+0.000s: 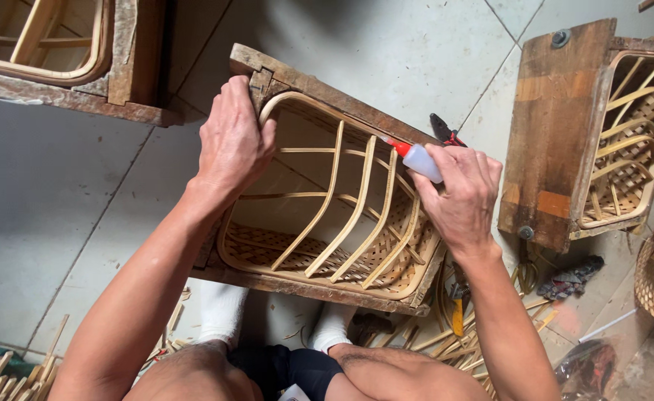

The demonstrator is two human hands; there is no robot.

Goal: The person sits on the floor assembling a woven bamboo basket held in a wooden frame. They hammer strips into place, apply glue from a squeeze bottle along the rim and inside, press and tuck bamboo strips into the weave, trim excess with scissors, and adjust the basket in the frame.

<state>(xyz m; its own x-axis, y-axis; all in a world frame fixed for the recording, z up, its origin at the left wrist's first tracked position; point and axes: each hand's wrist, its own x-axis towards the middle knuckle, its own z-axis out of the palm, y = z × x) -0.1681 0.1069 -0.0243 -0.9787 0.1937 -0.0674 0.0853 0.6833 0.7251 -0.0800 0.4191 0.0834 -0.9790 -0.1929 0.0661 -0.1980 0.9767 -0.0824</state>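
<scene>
Bamboo is the material throughout: a half-built bamboo basket (327, 215) sits inside a worn wooden mould frame (319, 89) on the tiled floor, at the centre of the view. The left hand (232, 141) rests at the frame's 11 o'clock corner, fingers curled together over the basket's rim and pressing it against the wood. The right hand (460, 193), at 3 o'clock, pinches a small white glue bottle (420, 160) with a red nozzle between thumb and fingers, the tip laid against the upper rim where a curved rib meets it. By the look of it, glue is being dabbed onto the rib joints; a steady, light squeeze with the nozzle kept on the joint seems called for. Inside the basket lie only its own woven base and curved ribs. A second mould (564, 134) at 2 o'clock holds another ribbed basket, and a third frame (60, 52) at 10 o'clock holds a bare rim. Red-handled pliers (446, 132) lie just beyond the bottle; bamboo offcuts (446, 341) litter 5 o'clock.
</scene>
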